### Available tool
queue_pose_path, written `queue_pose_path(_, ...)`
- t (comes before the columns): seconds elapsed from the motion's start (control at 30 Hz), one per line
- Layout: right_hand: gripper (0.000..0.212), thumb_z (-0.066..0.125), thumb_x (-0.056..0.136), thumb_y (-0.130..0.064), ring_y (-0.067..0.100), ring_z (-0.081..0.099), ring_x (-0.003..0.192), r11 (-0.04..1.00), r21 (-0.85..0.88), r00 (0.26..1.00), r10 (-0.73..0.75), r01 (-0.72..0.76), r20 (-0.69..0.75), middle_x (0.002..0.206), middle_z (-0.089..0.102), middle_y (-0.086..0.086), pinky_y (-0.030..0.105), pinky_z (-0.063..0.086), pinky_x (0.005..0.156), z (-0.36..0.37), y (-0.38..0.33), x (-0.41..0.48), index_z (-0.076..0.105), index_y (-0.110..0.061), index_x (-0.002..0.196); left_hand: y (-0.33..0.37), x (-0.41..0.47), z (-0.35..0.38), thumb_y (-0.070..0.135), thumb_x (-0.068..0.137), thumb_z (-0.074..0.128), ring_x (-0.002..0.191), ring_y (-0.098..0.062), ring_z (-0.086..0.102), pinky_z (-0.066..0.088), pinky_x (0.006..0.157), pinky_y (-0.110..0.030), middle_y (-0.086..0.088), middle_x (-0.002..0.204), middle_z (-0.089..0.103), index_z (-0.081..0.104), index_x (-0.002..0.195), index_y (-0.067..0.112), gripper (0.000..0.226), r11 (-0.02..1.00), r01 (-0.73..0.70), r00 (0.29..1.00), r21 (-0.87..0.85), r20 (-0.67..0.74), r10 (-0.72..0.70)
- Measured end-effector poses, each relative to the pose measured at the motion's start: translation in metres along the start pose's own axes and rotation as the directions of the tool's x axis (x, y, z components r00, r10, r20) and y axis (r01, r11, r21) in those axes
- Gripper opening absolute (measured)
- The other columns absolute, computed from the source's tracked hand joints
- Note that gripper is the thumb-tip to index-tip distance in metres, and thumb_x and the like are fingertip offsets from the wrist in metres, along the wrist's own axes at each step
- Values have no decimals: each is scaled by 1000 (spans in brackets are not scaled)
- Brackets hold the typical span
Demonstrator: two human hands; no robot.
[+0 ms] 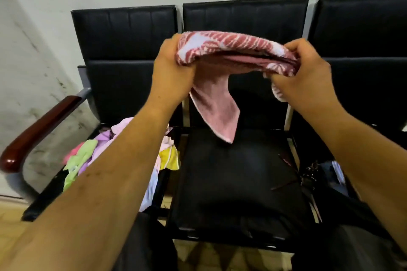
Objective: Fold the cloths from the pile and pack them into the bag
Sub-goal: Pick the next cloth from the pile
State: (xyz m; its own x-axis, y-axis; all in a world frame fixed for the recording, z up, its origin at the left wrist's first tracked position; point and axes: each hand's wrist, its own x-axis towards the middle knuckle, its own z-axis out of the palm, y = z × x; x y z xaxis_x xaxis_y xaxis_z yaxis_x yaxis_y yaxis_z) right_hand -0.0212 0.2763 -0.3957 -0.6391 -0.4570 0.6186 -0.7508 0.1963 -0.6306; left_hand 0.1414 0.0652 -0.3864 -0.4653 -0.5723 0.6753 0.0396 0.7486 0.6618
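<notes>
Both ends of pink cloth point(231, 50) gripped by curled fingers of left hand point(169, 68) and right hand point(301, 77), above back edge of middle seat point(231, 182). Risks losing fold: dangling corner apt to drag layers apart.

Three black chairs point(244, 17) stood in a row against a scuffed white wall point(33, 50) — a dark red armrest point(37, 132) at the left.

Head-worn view, forward-down, close over chairs point(237, 182)
</notes>
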Motion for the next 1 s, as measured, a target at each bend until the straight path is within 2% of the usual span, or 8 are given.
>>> queue_pose_path(0.1, 33, 81, 80, -15, -6, 62, 76, 999, -40, 993, 1, 4, 118, 88, 64, -13, 18, 53, 75, -11, 10, -29, 59, -23, 103, -18, -38, -6, 17, 91, 67, 108, -5, 64, 44, 90, -6, 7, 119, 68, 69, 120, 22, 30, 995, 47, 991, 86, 123, -57)
queue_pose_path(0.27, 26, 87, 79, -26, -13, 64, 74, 984, -171, 867, 134, -57, 480, 77, 69, -15, 6, 45, 66, -13, 53, -96, 64, -32, 92, -63, -126, -6, 38, 86, 80, 103, 0, 68, 55, 94, -27, 11, 114, 73, 72, 122, 31, 38, 946, 262, 831, 193, 453, -322)
queue_pose_path(0.4, 14, 80, 85, -34, -3, 66, 73, 957, -282, 732, 242, -72, 637, 80, 73, -12, 23, 53, 68, -9, 75, -150, 71, -30, 94, -92, -192, 1, 47, 86, 75, 97, -16, 61, 47, 85, -30, 2, 100, 62, 72, 115, 28, 34, 903, 181, 737, 389, 555, -386)
queue_pose_path(0.53, 6, 75, 86, -29, 1, 65, 74, 954, -296, 646, 249, -38, 721, 79, 70, -11, 33, 56, 74, -3, 87, -187, 70, -29, 88, -113, -240, 7, 52, 87, 65, 113, -23, 50, 41, 99, -33, -1, 105, 57, 69, 113, 39, 30, 833, 62, 529, 550, 690, -494)
queue_pose_path(0.67, 16, 77, 88, -42, 4, 71, 79, 941, -284, 478, 337, -181, 811, 89, 75, -9, 32, 60, 76, -1, 92, -202, 72, -30, 96, -113, -254, 4, 29, 85, 75, 102, -17, 54, 47, 93, -35, 4, 103, 53, 66, 94, 33, 13, 874, 78, 626, 479, 659, -417)
queue_pose_path(0.8, 21, 78, 88, -40, 10, 73, 87, 903, -279, 329, 386, -326, 862, 97, 76, -5, 36, 59, 86, 1, 109, -212, 72, -28, 105, -111, -258, -1, 18, 91, 71, 99, -3, 64, 47, 82, -17, 17, 110, 67, 63, 122, 32, 36, 931, 136, 604, 338, 717, -349)
queue_pose_path(0.9, 23, 80, 86, -28, 14, 72, 91, 888, -336, 294, 427, -313, 855, 99, 75, -3, 41, 58, 91, 0, 130, -208, 67, -29, 105, -114, -258, -3, 35, 100, 64, 104, 8, 63, 45, 80, -7, 27, 115, 67, 56, 125, 45, 28, 923, 233, 515, 307, 766, -385)
queue_pose_path(1.0, 31, 79, 82, -12, 15, 72, 88, 866, -348, 337, 468, -359, 817, 96, 75, -1, 34, 58, 84, 7, 152, -192, 65, -28, 104, -128, -243, 3, 42, 103, 56, 97, 8, 63, 43, 75, -10, 26, 100, 69, 62, 105, 45, 6, 894, 313, 540, 321, 714, -446)
